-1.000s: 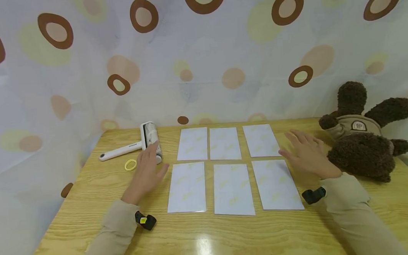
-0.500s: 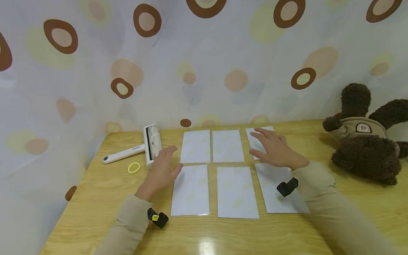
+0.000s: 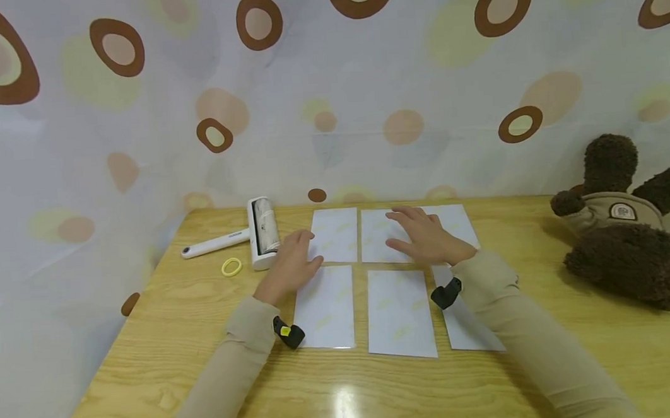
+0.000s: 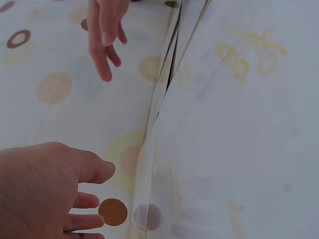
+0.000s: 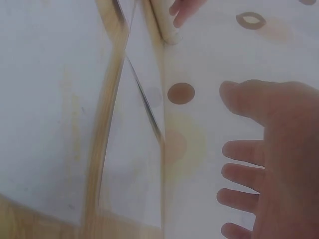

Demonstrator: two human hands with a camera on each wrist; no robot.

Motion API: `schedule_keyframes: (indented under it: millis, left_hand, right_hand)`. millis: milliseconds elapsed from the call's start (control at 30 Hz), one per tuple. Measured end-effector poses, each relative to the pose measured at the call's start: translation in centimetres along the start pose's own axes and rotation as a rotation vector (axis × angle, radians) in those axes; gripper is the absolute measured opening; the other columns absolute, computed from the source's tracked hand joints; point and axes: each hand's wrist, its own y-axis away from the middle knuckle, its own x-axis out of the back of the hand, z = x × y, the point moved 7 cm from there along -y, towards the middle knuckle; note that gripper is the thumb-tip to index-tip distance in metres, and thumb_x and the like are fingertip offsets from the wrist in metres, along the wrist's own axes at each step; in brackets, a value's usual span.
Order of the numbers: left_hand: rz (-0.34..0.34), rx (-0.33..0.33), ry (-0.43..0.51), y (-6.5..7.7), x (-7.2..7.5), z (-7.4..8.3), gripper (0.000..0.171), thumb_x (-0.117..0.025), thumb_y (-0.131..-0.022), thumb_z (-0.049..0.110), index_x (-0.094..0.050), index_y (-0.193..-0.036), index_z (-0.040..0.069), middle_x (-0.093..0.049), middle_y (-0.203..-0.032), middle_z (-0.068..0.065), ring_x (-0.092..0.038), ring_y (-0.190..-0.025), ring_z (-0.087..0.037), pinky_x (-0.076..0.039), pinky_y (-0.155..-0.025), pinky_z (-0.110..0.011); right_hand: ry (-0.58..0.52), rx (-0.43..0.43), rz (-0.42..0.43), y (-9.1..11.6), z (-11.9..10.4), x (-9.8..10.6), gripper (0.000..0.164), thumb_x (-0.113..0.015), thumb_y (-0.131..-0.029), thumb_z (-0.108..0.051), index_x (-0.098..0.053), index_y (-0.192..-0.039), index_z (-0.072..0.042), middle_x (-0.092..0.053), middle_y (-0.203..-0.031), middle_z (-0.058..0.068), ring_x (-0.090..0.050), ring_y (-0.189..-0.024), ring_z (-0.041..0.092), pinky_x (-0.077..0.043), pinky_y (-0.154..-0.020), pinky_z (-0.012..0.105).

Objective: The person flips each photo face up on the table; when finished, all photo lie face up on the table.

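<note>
Several white sheets with faint yellow marks lie in two rows on the wooden table (image 3: 207, 367). My left hand (image 3: 289, 267) hovers by the left edges of the back left sheet (image 3: 338, 237) and front left sheet (image 3: 330, 313), its fingers spread and holding nothing. Over the gap between the back middle sheet (image 3: 374, 245) and back right sheet (image 3: 456, 225) is my right hand (image 3: 427, 241), also relaxed and holding nothing. The right forearm partly covers the front right sheet (image 3: 466, 328). The front middle sheet (image 3: 400, 313) shows fully.
A white lint roller (image 3: 264, 228) lies at the back left, its head close behind my left hand. Beside it is a yellow ring (image 3: 232, 267). A dark brown plush toy (image 3: 627, 257) lies at the right. Behind the table hangs a patterned curtain (image 3: 352, 107).
My right hand has moved left from beside the plush toy to over the back sheets. The left hand has shifted right, toward the left sheets. The head view has turned slightly left.
</note>
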Motion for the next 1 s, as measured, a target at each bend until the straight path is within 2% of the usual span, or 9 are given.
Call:
schedule_keyframes:
  millis: [67,267,467,633,733,867,1000]
  left_hand:
    - [-0.018,0.015,-0.007,-0.3,-0.3,0.0,0.05,-0.06,-0.094,0.022,-0.045,-0.133,-0.005,-0.044,-0.141,-0.023,-0.038,-0.133,-0.038,-0.032,-0.11,-0.05]
    - [-0.085,0.122,-0.048,-1.4,-0.9,-0.1,0.059,-0.059,-0.095,0.03,-0.042,-0.138,-0.005,-0.04,-0.145,-0.023,-0.036,-0.135,-0.038,-0.028,-0.112,-0.05]
    - [-0.092,0.202,-0.046,-2.3,-1.2,0.0,0.06,-0.058,-0.095,0.033,-0.042,-0.138,-0.006,-0.041,-0.144,-0.023,-0.036,-0.134,-0.037,-0.03,-0.111,-0.05]
    - [-0.106,0.25,-0.106,-2.8,-1.5,0.1,0.065,-0.058,-0.095,0.04,-0.043,-0.135,-0.009,-0.046,-0.137,-0.027,-0.042,-0.129,-0.039,-0.036,-0.106,-0.049]
    - [-0.09,0.27,-0.141,-3.1,-1.7,0.4,0.068,-0.063,-0.091,0.044,-0.047,-0.129,-0.01,-0.051,-0.129,-0.028,-0.046,-0.122,-0.039,-0.04,-0.102,-0.048]
    - [-0.029,0.297,-0.164,-3.3,-1.8,0.4,0.069,-0.072,-0.084,0.045,-0.051,-0.121,-0.008,-0.054,-0.121,-0.026,-0.048,-0.117,-0.037,-0.042,-0.1,-0.045]
    - [0.032,0.321,-0.183,-3.4,-1.9,0.2,0.067,-0.077,-0.079,0.045,-0.054,-0.115,-0.006,-0.055,-0.116,-0.023,-0.049,-0.113,-0.036,-0.044,-0.096,-0.045]
  right_hand:
    - [0.008,0.002,-0.006,-0.6,-0.2,-0.3,0.061,-0.054,-0.098,-0.033,-0.035,-0.146,0.0,-0.028,-0.152,0.024,-0.027,-0.136,0.045,-0.025,-0.099,0.066]
    - [0.007,-0.006,-0.033,-2.8,-0.4,-0.9,0.059,-0.055,-0.097,-0.032,-0.039,-0.144,-0.001,-0.03,-0.152,0.021,-0.027,-0.138,0.044,-0.023,-0.102,0.068]
    - [-0.018,-0.027,-0.127,-5.5,-0.6,-2.5,0.057,-0.055,-0.097,-0.032,-0.04,-0.143,-0.001,-0.03,-0.152,0.022,-0.023,-0.141,0.042,-0.019,-0.105,0.067]
    - [-0.007,-0.047,-0.182,-7.5,-0.7,-3.4,0.058,-0.056,-0.097,-0.035,-0.04,-0.143,-0.003,-0.032,-0.152,0.021,-0.025,-0.14,0.041,-0.021,-0.105,0.064]
    - [0.004,-0.052,-0.205,-8.6,-0.8,-3.8,0.061,-0.057,-0.096,-0.037,-0.04,-0.142,-0.002,-0.032,-0.151,0.022,-0.027,-0.138,0.042,-0.02,-0.106,0.065]
    - [0.038,-0.062,-0.238,-10.1,-0.8,-4.1,0.067,-0.059,-0.094,-0.042,-0.038,-0.143,-0.002,-0.029,-0.152,0.022,-0.027,-0.139,0.043,-0.018,-0.107,0.068]
    - [0.073,-0.087,-0.273,-11.7,-0.4,-4.8,0.077,-0.061,-0.09,-0.05,-0.035,-0.146,-0.004,-0.022,-0.157,0.019,-0.018,-0.144,0.039,-0.016,-0.109,0.069]
